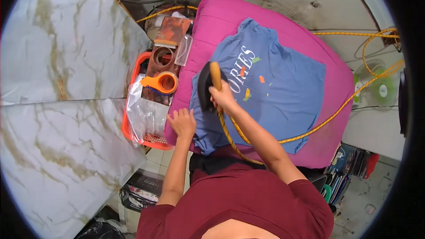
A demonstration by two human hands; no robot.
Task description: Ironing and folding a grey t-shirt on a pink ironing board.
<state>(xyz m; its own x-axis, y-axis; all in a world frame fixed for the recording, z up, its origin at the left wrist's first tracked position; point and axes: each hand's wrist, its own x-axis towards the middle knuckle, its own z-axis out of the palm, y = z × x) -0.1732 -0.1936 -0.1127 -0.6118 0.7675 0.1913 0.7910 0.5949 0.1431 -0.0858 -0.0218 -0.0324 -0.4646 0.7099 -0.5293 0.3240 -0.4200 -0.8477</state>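
A blue printed T-shirt lies on a pink padded ironing surface, with a few creases and a bunched lower left corner. My right hand grips the wooden handle of a black clothes iron, which rests on the shirt's left part. A yellow cord runs from the iron past my right forearm. At the left edge of the pink padding, my left hand lies with fingers spread, its fingertips near the shirt's edge.
Left of the padding stands an orange plastic basket with plastic bags, an orange tape dispenser, a brush and a clear spray bottle on or beside it. A marble-patterned surface fills the left; a green fan stands at right.
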